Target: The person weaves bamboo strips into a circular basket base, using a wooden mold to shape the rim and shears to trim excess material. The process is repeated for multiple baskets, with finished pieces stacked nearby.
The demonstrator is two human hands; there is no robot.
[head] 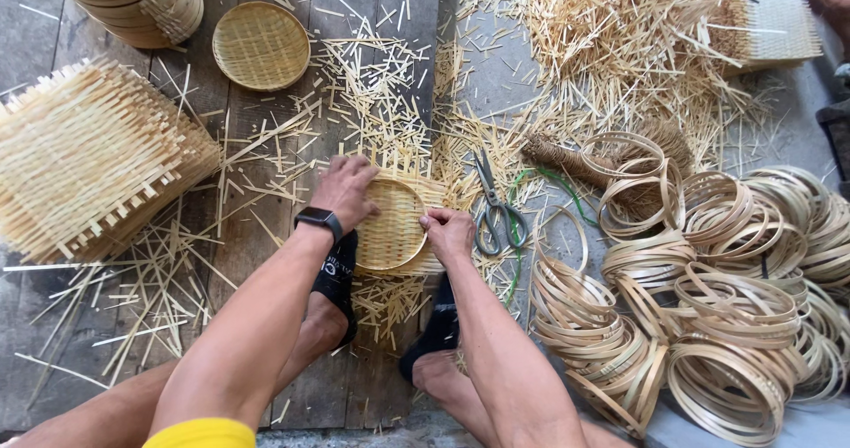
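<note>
**Both hands pressed on a half-made woven tray**

The woven bamboo tray [391, 224] lies on the plank floor [257, 129] between the person's two feet, its round hollow facing up and loose strip ends sticking out past its top and right edges; the left hand [345, 191] lies on the tray's upper left rim, fingers curled down over the edge and knuckles up — a grip that presses rather than lifts; the right hand [450, 233] sits at the tray's right edge, fingertips bunched together against the rim, though whether they pinch a strip I cannot tell. A black watch [319, 220] rides the left wrist; black sandals [339, 275] show just below the tray.

Just right of the right hand lie grey scissors [496, 209], handles toward the person, with a green cord [540, 187] looping beside them; farther right sits a large heap of bamboo hoops [726, 315]. A finished round tray [260, 45] rests near the top, well apart from the hands; a stack of square woven mats [84, 160] stands at the left — and bamboo offcuts [381, 76] litter the floor all round.
</note>
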